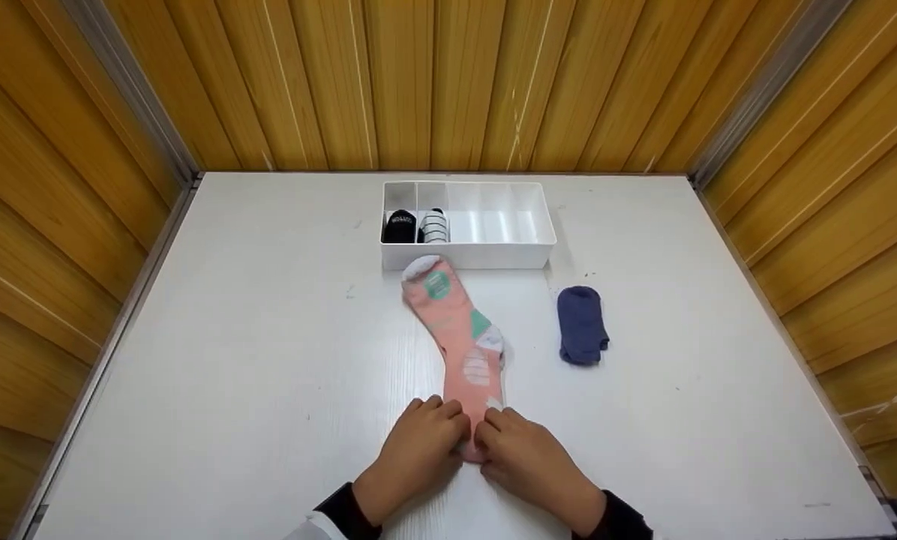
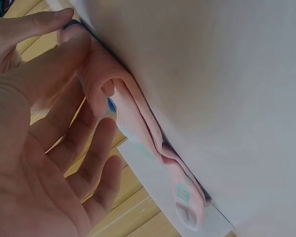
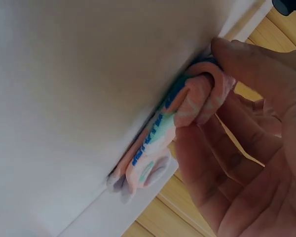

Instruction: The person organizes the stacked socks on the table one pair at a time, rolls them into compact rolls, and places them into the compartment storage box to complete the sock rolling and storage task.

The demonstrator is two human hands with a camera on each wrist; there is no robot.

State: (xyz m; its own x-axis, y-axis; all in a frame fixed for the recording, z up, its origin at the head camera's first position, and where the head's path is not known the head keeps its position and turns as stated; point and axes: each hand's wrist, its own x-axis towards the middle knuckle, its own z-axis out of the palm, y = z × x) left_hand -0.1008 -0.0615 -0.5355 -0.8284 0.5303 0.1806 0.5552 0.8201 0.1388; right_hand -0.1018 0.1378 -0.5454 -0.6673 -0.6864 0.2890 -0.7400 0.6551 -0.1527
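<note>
A pair of pink socks (image 1: 460,330) with white toe and heel and green patches lies lengthwise on the white table, toe end away from me. At the near end, my left hand (image 1: 426,439) pinches the left side of the cuff and my right hand (image 1: 527,454) pinches the right side. In the left wrist view the cuff of the socks (image 2: 101,69) curls over between the left hand's (image 2: 54,118) thumb and fingers. From the right wrist, the folded end of the socks (image 3: 202,94) shows in the right hand's (image 3: 256,128) grip, with blue stitching along the edge.
Beyond the toes stands a white divided box (image 1: 467,256). Its left compartments hold a rolled black sock (image 1: 400,227) and a white striped sock (image 1: 435,226). Folded navy socks (image 1: 581,326) lie to the right. Wood-patterned walls (image 1: 448,90) enclose the table (image 1: 253,337).
</note>
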